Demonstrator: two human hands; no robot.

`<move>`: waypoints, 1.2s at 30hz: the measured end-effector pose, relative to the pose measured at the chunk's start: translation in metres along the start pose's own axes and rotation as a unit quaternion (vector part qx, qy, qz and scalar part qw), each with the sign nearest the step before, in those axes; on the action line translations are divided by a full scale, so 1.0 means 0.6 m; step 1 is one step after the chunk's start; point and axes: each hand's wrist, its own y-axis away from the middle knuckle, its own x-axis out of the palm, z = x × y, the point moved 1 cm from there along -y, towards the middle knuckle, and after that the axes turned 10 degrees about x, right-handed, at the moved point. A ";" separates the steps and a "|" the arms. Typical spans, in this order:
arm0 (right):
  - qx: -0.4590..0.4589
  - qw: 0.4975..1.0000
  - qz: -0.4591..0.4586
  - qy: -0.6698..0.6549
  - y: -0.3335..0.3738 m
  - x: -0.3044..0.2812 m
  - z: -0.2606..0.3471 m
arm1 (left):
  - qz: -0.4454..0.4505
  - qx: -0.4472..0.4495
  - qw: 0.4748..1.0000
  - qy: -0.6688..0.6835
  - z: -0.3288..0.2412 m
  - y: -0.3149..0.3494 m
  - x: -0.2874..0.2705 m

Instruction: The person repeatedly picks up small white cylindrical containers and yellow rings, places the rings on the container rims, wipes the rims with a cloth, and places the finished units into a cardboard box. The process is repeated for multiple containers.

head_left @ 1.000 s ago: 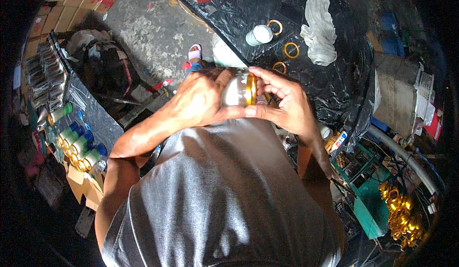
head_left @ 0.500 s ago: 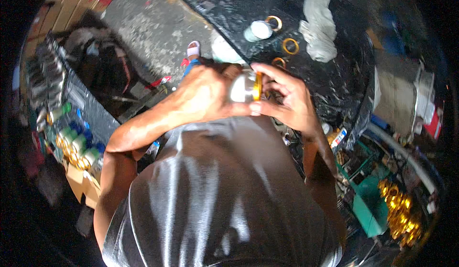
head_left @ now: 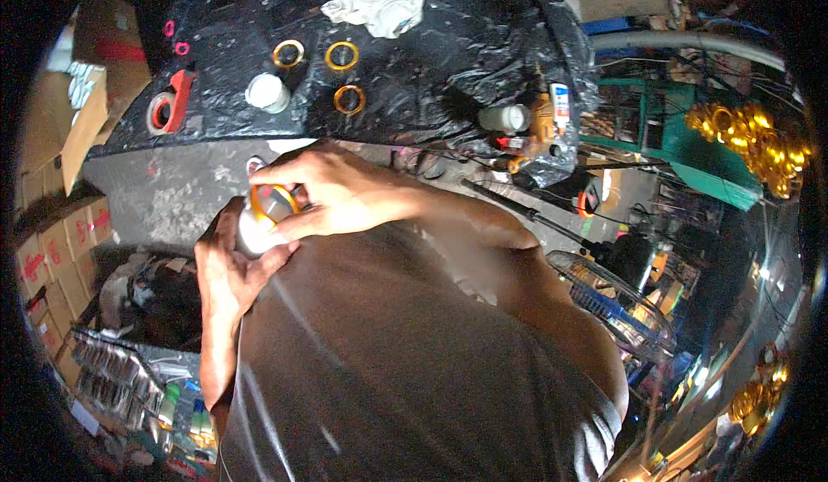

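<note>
My left hand is closed around the lower body of a white cylinder with a gold rim. My right hand grips the same piece at its gold-rimmed end, thumb and fingers on the rim. The piece is tilted, held just in front of my shirt. Past my hands, a second white cylinder stands on the black-covered table. Near it lie three gold rings, among them a closer gold ring. The inside of the held piece is partly hidden by my fingers.
The table also bears a crumpled white cloth, a red tape dispenser, another pale cylinder and a yellow power tool. A fan stands on the right. Bunched gold rings hang farther right; cardboard boxes are stacked left.
My view has swung to the right, so the table now lies across the top. Both hands keep the gold-rimmed cylinder, now more tilted, with the right hand over its rimmed end.
</note>
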 end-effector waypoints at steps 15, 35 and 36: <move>0.078 0.995 -0.018 -0.054 0.035 -0.063 0.006 | -0.001 0.009 0.999 -0.032 0.008 0.006 -0.009; -0.015 0.992 0.121 0.036 -0.069 -0.079 0.029 | -0.041 -0.017 0.999 0.016 0.005 0.007 -0.024; -0.020 0.991 0.128 0.039 -0.071 -0.076 0.031 | -0.034 -0.026 0.999 0.017 0.006 0.006 -0.025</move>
